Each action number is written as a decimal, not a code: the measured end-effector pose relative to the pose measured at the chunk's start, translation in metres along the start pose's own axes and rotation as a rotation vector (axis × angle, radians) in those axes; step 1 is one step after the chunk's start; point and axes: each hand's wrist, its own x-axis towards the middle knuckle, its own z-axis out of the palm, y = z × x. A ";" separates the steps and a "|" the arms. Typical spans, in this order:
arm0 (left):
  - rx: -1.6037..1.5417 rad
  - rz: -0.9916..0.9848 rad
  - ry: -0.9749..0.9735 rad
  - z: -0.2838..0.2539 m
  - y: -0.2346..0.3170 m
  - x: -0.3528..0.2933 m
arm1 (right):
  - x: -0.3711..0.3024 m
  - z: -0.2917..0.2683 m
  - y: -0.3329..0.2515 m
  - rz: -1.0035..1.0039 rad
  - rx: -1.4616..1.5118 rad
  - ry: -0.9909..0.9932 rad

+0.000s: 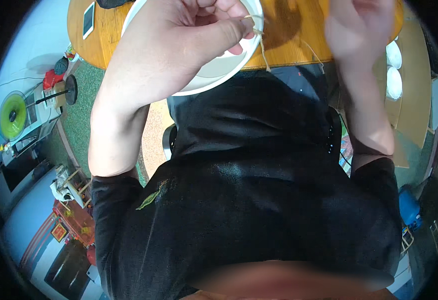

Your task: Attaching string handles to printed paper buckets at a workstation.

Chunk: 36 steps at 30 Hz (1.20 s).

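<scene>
My left hand (179, 42) is over a white round basin (219, 82), with thumb and fingers pinched together. Between the fingertips is a thin pale strand (265, 52), looped at the top with its loose end hanging past the rim; its exact kind is unclear. My right hand (360, 30) is raised apart from it at the upper right, smeared by motion and partly cut off by the picture's edge, so its fingers cannot be read. A second thin strand (313, 51) shows at the table edge between the hands. What lies in the basin is mostly hidden.
The basin stands on a wooden table (289, 40); a white-framed phone (89, 21) lies at its far left. White bowl-like items (394, 82) are on the right, near brown cardboard (414, 100). A green fan (13, 116) stands on the left.
</scene>
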 end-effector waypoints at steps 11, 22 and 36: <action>0.256 -0.865 0.548 0.047 0.055 0.029 | -0.044 -0.025 -0.027 -0.464 -0.181 -0.726; 0.213 -0.878 0.526 0.035 0.053 0.023 | -0.047 -0.016 -0.038 -0.134 0.017 -0.672; 0.051 0.058 -0.015 0.000 -0.003 0.016 | -0.051 -0.017 -0.051 0.887 0.580 -0.393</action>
